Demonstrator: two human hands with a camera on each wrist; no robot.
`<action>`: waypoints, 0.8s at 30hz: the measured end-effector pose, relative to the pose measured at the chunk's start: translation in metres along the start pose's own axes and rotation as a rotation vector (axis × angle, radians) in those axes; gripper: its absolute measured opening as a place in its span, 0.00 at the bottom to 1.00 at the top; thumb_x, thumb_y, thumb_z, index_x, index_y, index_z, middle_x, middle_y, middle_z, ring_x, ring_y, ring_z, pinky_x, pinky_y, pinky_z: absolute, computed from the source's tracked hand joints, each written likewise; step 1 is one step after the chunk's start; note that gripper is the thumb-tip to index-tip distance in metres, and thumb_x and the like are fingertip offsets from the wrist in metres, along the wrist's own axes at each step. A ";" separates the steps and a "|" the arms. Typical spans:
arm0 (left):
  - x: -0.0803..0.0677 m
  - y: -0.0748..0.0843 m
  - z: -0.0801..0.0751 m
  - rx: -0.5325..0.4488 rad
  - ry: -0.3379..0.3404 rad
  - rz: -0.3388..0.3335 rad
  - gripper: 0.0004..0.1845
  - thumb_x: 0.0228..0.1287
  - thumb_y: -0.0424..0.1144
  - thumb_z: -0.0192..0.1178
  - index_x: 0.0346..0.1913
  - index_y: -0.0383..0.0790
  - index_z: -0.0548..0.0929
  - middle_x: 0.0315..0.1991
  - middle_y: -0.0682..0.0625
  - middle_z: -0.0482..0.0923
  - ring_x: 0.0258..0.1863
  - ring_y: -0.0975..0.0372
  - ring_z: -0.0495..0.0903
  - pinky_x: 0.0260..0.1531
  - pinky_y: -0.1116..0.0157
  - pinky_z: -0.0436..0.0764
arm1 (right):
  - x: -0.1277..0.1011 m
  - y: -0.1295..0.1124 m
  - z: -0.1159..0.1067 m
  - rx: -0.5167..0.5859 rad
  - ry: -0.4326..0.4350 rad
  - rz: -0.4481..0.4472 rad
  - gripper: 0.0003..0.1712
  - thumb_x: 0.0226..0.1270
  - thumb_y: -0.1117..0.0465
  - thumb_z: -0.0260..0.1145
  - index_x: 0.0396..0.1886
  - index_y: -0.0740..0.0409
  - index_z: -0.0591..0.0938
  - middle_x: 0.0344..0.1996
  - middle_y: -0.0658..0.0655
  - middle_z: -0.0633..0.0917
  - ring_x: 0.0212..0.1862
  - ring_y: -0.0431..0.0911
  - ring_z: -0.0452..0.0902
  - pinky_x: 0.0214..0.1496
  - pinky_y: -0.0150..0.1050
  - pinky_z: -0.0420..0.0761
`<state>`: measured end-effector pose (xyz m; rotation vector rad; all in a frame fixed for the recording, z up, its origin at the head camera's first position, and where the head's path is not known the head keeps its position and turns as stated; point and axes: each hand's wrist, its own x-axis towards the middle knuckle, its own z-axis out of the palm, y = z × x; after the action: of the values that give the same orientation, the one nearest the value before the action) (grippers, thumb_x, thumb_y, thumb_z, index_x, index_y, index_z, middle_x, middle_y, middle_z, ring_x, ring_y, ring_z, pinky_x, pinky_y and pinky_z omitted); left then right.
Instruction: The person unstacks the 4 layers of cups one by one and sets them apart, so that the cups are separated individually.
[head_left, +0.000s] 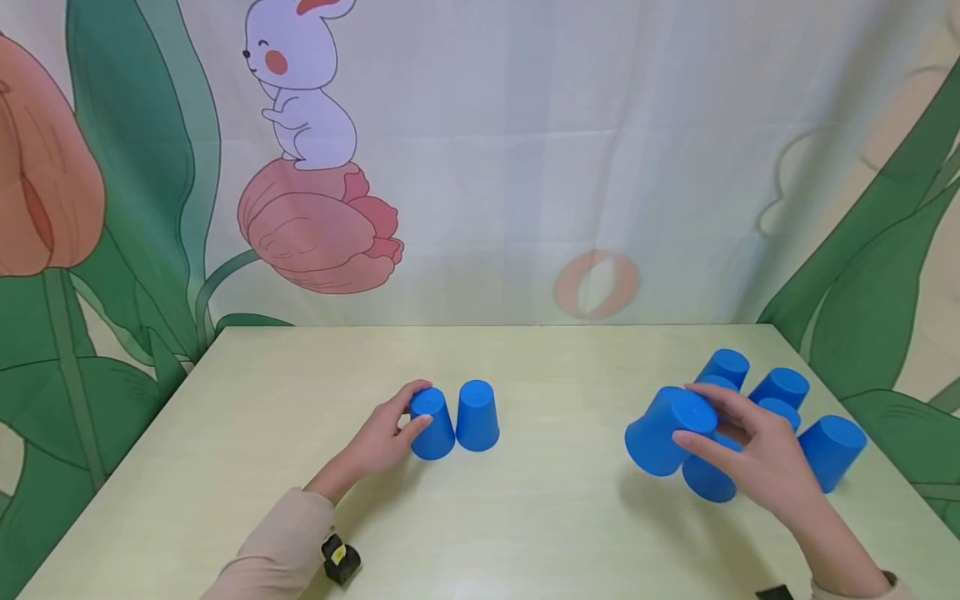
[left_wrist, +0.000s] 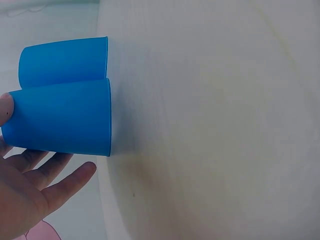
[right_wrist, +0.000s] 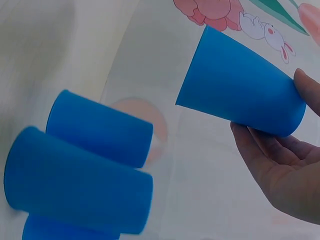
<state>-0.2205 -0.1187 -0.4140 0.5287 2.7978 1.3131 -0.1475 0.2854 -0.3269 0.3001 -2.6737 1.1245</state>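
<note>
Two blue cups stand mouth down near the middle of the table, side by side. My left hand (head_left: 381, 435) grips the left one (head_left: 437, 440) by its upper part, thumb on the near side; the left wrist view has this cup (left_wrist: 60, 120) in front of the second cup (left_wrist: 65, 61). To its right is that second cup (head_left: 477, 418), untouched. Over on the right, my right hand (head_left: 768, 454) holds another blue cup (head_left: 656, 433) near its base, tilted and raised above the table. The right wrist view shows this cup (right_wrist: 240, 85) apart from the cups below.
Several more blue cups stand mouth down at the table's right side, among them a near one (head_left: 708, 481), a far one (head_left: 729, 365) and one by the right edge (head_left: 832, 450). Behind the table (head_left: 525, 517) hangs a printed curtain (head_left: 480, 167).
</note>
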 end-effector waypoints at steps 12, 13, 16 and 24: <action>-0.001 -0.001 -0.001 -0.006 -0.012 0.001 0.27 0.66 0.39 0.52 0.66 0.41 0.59 0.60 0.37 0.65 0.56 0.42 0.68 0.45 0.48 0.75 | -0.009 0.017 -0.031 -0.036 0.045 0.050 0.34 0.58 0.57 0.67 0.63 0.61 0.67 0.54 0.73 0.71 0.41 0.23 0.71 0.34 0.28 0.79; -0.001 -0.001 -0.001 -0.008 -0.014 0.001 0.27 0.66 0.39 0.52 0.66 0.41 0.58 0.61 0.37 0.65 0.56 0.42 0.68 0.45 0.47 0.75 | -0.010 0.019 -0.033 -0.041 0.057 0.051 0.34 0.58 0.58 0.67 0.62 0.62 0.67 0.54 0.73 0.71 0.39 0.18 0.67 0.33 0.26 0.79; -0.001 0.000 -0.001 -0.012 -0.014 -0.002 0.27 0.66 0.39 0.52 0.66 0.40 0.58 0.61 0.37 0.65 0.56 0.42 0.68 0.46 0.47 0.75 | -0.013 0.022 -0.039 -0.061 0.090 0.061 0.34 0.57 0.58 0.68 0.61 0.63 0.68 0.53 0.75 0.72 0.37 0.15 0.64 0.32 0.28 0.79; -0.001 0.000 0.000 -0.013 -0.012 0.005 0.27 0.67 0.38 0.52 0.66 0.40 0.58 0.61 0.37 0.65 0.57 0.42 0.67 0.46 0.47 0.75 | -0.018 0.029 -0.057 -0.125 0.132 0.141 0.38 0.58 0.54 0.67 0.64 0.64 0.65 0.53 0.76 0.71 0.35 0.23 0.72 0.39 0.63 0.73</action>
<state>-0.2198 -0.1192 -0.4140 0.5416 2.7782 1.3228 -0.1308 0.3480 -0.3132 0.0144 -2.6665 0.9713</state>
